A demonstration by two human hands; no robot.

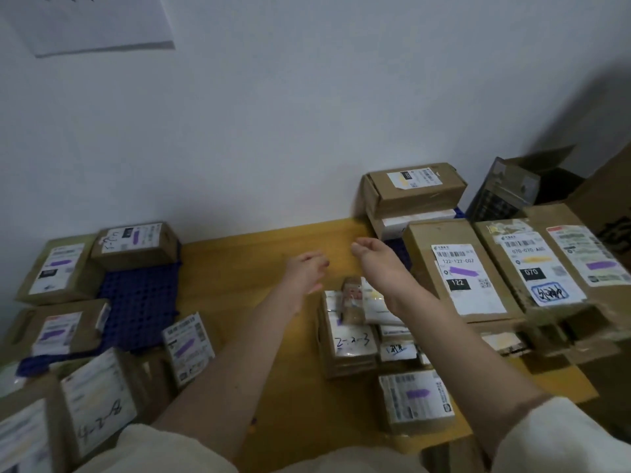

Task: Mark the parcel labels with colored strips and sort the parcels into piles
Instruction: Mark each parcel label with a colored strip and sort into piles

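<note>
Parcels sit in piles on both sides of your yellow table. Centre pile: small parcels stacked below your hands, one label handwritten "2-2-3", a small brown packet on top. Nearer you, a single box with a purple strip on its label. Right side: large box labelled "122" with a purple strip, just beside it a box labelled "070" with a yellow strip. Behind them, a box stack against the wall. Left side: several boxes around a blue plastic grid mat, most labels showing purple strips.

Your left hand hangs above the table, fingers loosely curled, holding nothing. Your right hand hovers beside it, fingers relaxed, also empty. The hands are near each other, not touching. Pale sleeves pushed up both forearms.
</note>
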